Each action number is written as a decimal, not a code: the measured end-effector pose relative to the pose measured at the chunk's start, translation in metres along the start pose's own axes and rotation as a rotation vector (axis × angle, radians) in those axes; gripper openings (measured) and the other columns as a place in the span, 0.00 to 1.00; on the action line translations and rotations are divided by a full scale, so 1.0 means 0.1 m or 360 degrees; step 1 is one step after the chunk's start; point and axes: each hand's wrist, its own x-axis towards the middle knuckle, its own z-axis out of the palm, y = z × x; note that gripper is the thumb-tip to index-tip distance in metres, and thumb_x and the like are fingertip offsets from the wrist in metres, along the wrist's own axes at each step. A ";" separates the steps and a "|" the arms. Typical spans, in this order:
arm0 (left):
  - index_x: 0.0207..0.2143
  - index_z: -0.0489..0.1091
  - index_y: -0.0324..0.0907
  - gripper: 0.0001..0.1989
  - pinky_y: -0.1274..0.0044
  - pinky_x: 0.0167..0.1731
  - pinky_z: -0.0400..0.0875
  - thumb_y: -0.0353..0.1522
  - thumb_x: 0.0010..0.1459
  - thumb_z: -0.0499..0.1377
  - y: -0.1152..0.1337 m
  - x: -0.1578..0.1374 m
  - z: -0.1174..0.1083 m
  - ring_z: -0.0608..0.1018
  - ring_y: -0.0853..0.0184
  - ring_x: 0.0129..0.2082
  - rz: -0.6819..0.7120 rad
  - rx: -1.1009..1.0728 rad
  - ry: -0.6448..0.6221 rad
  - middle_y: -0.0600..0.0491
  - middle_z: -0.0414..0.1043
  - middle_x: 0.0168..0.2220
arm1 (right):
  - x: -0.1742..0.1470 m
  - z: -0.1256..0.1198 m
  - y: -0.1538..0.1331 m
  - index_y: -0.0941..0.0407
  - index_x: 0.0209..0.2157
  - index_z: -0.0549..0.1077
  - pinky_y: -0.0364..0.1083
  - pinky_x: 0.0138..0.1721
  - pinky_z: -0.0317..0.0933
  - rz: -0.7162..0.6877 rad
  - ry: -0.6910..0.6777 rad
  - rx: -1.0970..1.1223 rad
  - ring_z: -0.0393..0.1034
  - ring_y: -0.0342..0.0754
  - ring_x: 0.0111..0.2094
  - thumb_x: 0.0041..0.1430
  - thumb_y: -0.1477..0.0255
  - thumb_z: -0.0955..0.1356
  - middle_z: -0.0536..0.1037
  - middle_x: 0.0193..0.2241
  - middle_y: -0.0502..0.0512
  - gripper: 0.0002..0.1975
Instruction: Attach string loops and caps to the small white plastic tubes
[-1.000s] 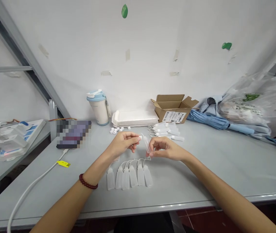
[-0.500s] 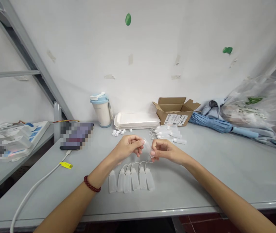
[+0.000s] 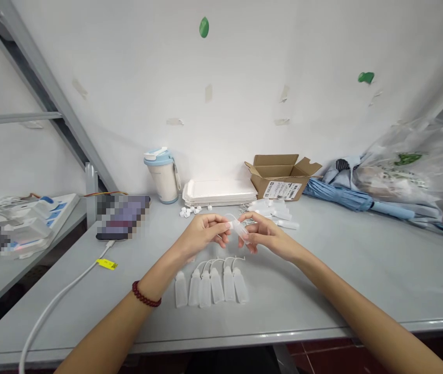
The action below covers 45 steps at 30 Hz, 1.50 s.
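Above the table, a small translucent squeeze bottle [image 3: 240,231] is held at a tilt between both hands. My left hand [image 3: 209,232] pinches its neck end with thumb and index finger, where a white part shows; whether that is a separate cap I cannot tell. Around the body of the bottle, my right hand [image 3: 262,234] closes with thumb and fingers. A thin tube arches over the bottle's top. Below the hands, several similar bottles [image 3: 216,286] lie side by side, most with thin curved tubes at their tops.
Small white caps [image 3: 190,211] lie behind my left hand. More bottles [image 3: 270,209] are piled before an open cardboard box [image 3: 282,182]. Farther back are white trays [image 3: 220,192] and a tumbler [image 3: 162,176]. A phone [image 3: 124,218] with its cable is left, an umbrella [image 3: 338,196] right.
My right hand has risen slightly, its fingers now farther round the bottle. The bottle leans more, and its thin tube shows above it. My left hand keeps its pinch.
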 end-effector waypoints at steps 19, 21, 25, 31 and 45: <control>0.22 0.68 0.36 0.18 0.77 0.23 0.68 0.44 0.51 0.61 -0.01 -0.01 0.02 0.70 0.72 0.21 -0.0115 0.0105 -0.0024 0.54 0.67 0.23 | 0.02 0.03 0.07 0.53 0.45 0.59 0.41 0.22 0.47 0.0059 0.0052 0.0248 0.50 0.38 0.19 0.58 0.64 0.65 0.68 0.23 0.46 0.16; 0.24 0.69 0.36 0.18 0.77 0.25 0.69 0.43 0.51 0.61 -0.02 0.00 0.01 0.71 0.72 0.22 -0.0094 0.0118 -0.0014 0.54 0.68 0.23 | 0.02 0.05 0.07 0.53 0.44 0.59 0.41 0.22 0.46 0.0079 0.0044 0.0280 0.48 0.37 0.19 0.57 0.63 0.66 0.66 0.23 0.45 0.16; 0.32 0.72 0.36 0.14 0.75 0.31 0.70 0.39 0.50 0.63 -0.07 0.02 -0.02 0.74 0.69 0.29 0.0027 0.0157 -0.0038 0.51 0.71 0.29 | 0.03 0.07 0.06 0.53 0.43 0.59 0.41 0.22 0.43 0.0140 0.0096 0.0327 0.47 0.37 0.18 0.55 0.61 0.66 0.65 0.21 0.44 0.17; 0.36 0.73 0.39 0.14 0.74 0.38 0.69 0.34 0.46 0.66 -0.11 0.04 -0.06 0.74 0.69 0.32 0.0095 0.0098 0.0015 0.52 0.73 0.34 | 0.04 0.08 0.05 0.53 0.42 0.59 0.41 0.22 0.41 0.0154 0.0150 0.0349 0.47 0.38 0.19 0.55 0.60 0.67 0.63 0.20 0.44 0.18; 0.28 0.74 0.36 0.12 0.76 0.31 0.69 0.38 0.48 0.64 -0.06 0.00 -0.01 0.72 0.71 0.26 -0.0077 0.0095 -0.0061 0.53 0.70 0.24 | 0.05 0.06 0.08 0.52 0.44 0.58 0.41 0.23 0.41 0.0123 0.0101 0.0187 0.47 0.38 0.20 0.57 0.58 0.65 0.60 0.20 0.43 0.18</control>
